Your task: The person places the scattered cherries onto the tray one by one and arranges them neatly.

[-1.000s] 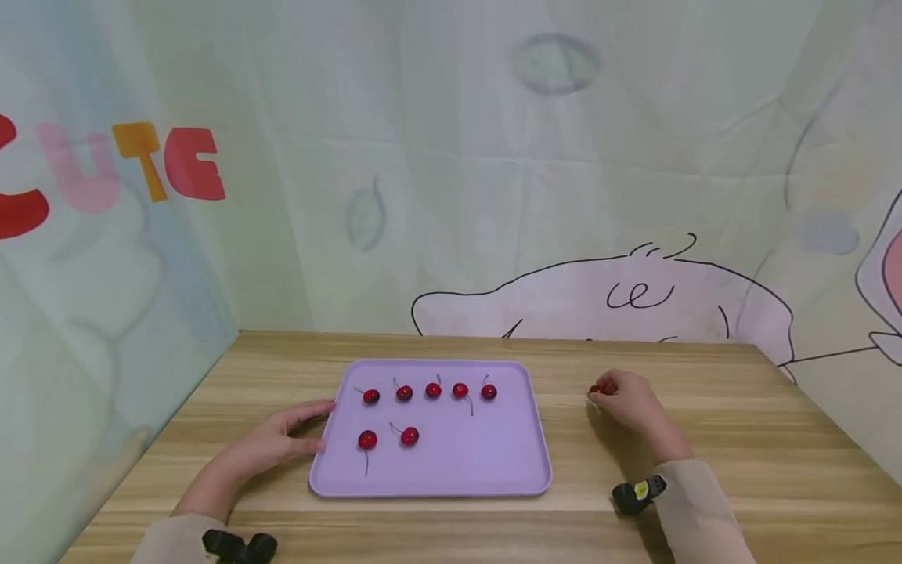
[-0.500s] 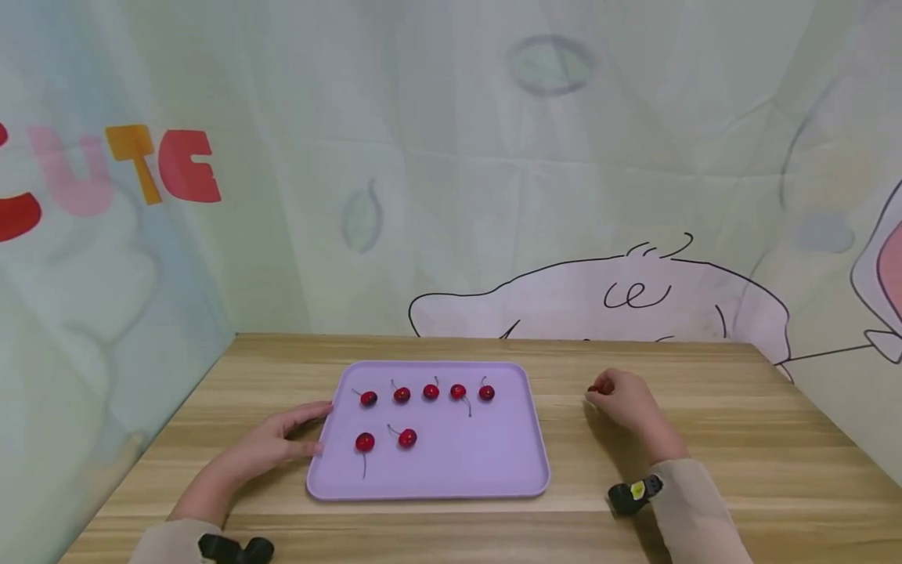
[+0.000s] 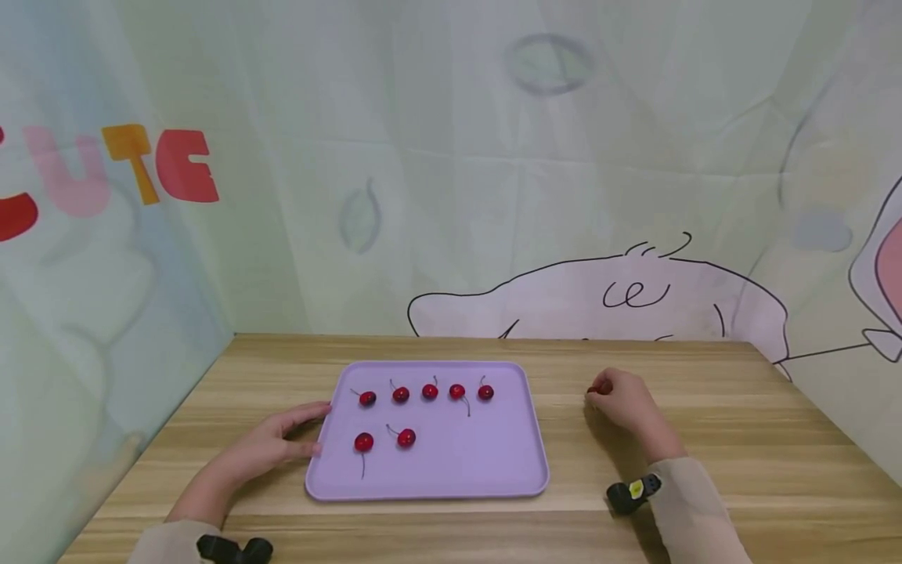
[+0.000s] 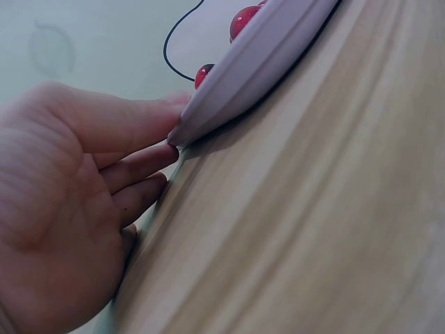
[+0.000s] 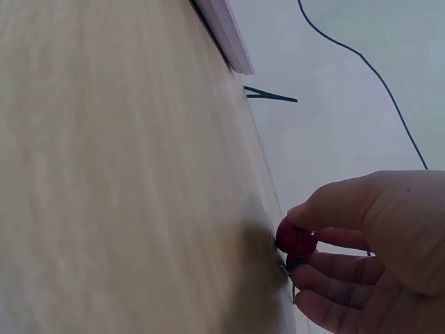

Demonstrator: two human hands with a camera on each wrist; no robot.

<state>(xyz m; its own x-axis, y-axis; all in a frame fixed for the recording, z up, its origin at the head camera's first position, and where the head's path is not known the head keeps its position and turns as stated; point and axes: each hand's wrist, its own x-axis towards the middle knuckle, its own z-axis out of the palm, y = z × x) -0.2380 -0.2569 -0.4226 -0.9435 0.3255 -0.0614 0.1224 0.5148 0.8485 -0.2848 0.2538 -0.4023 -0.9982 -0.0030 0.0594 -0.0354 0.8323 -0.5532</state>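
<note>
At the table's right side my right hand [image 3: 622,399] pinches a red cherry [image 5: 295,238] between thumb and fingers, close over the wood. In the right wrist view, a second dark red round shape shows right below it, partly hidden by the fingers, with thin stems beside it. My left hand [image 3: 268,442] touches the left edge of a lilac tray [image 3: 486,470], fingers extended, thumb and index fingertips at the rim. On the tray lie several stemmed cherries: a back row including one cherry [image 3: 430,392], and two in front, one cherry [image 3: 363,442] left of another cherry [image 3: 405,438].
The tray lies flat on a wood-grain table [image 3: 564,525]. A printed cloth backdrop [image 3: 451,172] rises behind the table and along its left side. Black wrist cameras sit on both sleeves, one camera [image 3: 634,493] at the right wrist.
The head view has shifted slightly. Both hands keep nearly the same place, the left at the tray's edge and the right pinching the cherry; the tray's cherries have not moved.
</note>
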